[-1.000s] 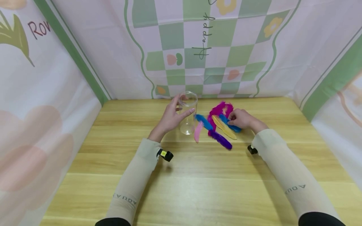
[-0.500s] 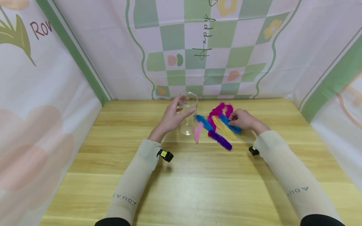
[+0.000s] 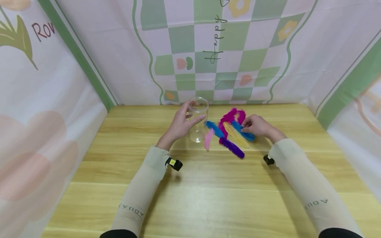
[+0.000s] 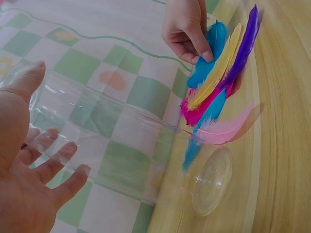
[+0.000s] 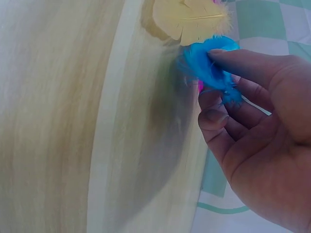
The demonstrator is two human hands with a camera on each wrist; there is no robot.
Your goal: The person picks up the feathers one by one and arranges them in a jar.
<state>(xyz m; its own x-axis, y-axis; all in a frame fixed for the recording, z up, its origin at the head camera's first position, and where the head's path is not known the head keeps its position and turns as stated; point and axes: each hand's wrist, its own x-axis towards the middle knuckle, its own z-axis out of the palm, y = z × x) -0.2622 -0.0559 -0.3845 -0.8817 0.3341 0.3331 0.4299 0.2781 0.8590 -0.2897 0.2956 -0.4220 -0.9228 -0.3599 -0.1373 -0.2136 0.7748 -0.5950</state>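
A tall clear jar (image 3: 197, 135) stands upright on the table, its mouth uppermost. My left hand (image 3: 181, 120) holds it from the left, thumb on the near side and fingers around the back. In the right wrist view, my right hand (image 5: 262, 107) pinches a blue feather (image 5: 201, 60) between thumb and fingers. That feather lies close beside a yellow feather (image 3: 236, 135). Magenta feathers (image 3: 228, 115) are heaped behind them. A second blue feather (image 3: 215, 129), a pink feather (image 3: 209, 140) and a purple feather (image 3: 233, 148) lie between the jar and my right hand.
The wooden table (image 3: 196, 191) ends at the back against a hanging cloth (image 3: 205, 79) with green checks. More printed cloth (image 3: 50, 138) hangs along the left side, and another green-banded cloth along the right. Both wrists carry small black cameras (image 3: 175, 164).
My right hand has shifted slightly to the right and toward me, with the pinched blue feather moving a little along with it. The left hand and the jar stay in place.
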